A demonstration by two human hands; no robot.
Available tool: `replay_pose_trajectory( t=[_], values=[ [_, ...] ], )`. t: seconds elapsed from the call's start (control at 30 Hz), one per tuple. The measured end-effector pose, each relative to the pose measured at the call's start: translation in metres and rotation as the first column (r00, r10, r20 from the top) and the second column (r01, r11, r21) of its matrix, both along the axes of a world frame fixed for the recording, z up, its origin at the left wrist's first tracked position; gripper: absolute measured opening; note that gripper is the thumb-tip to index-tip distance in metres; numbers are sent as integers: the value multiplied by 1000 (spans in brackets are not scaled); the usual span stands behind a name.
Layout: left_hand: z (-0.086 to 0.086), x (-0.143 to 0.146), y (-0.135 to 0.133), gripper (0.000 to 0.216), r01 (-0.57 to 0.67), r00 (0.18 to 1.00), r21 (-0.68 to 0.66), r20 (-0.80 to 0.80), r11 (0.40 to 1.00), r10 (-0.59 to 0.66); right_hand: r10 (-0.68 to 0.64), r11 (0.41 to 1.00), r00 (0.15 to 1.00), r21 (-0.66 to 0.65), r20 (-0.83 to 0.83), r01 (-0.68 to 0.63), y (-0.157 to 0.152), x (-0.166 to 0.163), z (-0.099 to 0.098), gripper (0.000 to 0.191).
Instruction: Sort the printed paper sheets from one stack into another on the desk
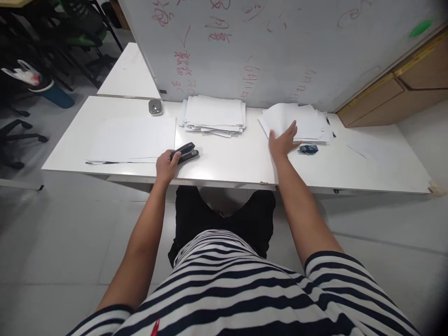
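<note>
My left hand (165,165) rests near the table's front edge with its fingers curled around the rear of a black stapler (187,152) that lies flat on the white table (238,163). My right hand (284,141) is spread, fingers apart, flat on the near edge of a loose pile of white sheets (301,122) at the right. A second pile of white sheets (213,116) lies in the middle at the back. Flat sheets of paper (135,140) lie to the left of the stapler.
A small dark object (308,149) sits just right of my right hand. A grey mouse-like object (155,107) lies at the back left. A whiteboard (266,46) with red writing stands behind the table. Wooden cabinets (402,88) are at the right, chairs at the far left.
</note>
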State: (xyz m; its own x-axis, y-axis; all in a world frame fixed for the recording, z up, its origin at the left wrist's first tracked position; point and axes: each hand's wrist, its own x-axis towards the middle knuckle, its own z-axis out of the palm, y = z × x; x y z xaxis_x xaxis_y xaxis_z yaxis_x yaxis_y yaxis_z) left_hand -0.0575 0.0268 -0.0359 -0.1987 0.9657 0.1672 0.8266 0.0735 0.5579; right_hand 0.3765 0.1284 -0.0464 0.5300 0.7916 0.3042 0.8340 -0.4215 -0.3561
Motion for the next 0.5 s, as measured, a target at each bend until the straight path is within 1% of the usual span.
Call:
replay_pose_trajectory(
  t=[0.07,0.17,0.37,0.43,0.5],
  values=[
    [-1,0,0,48,-5,1000,3,1,1000,5,47,997,998,-66,36,-44,-1,-1,0,82],
    [-2,-1,0,47,-10,1000,4,1,1000,10,80,989,995,-127,66,-71,-1,2,-1,75],
    [0,0,0,47,-4,1000,12,3,1000,4,84,995,990,-57,113,-78,-3,6,-4,51],
    [0,1,0,47,-3,1000,12,3,1000,3,97,995,991,-36,88,-94,-3,6,-4,48],
    [1,1,0,47,-6,1000,12,1,1000,6,98,995,994,-10,43,-98,-4,6,-3,49]
  ],
)
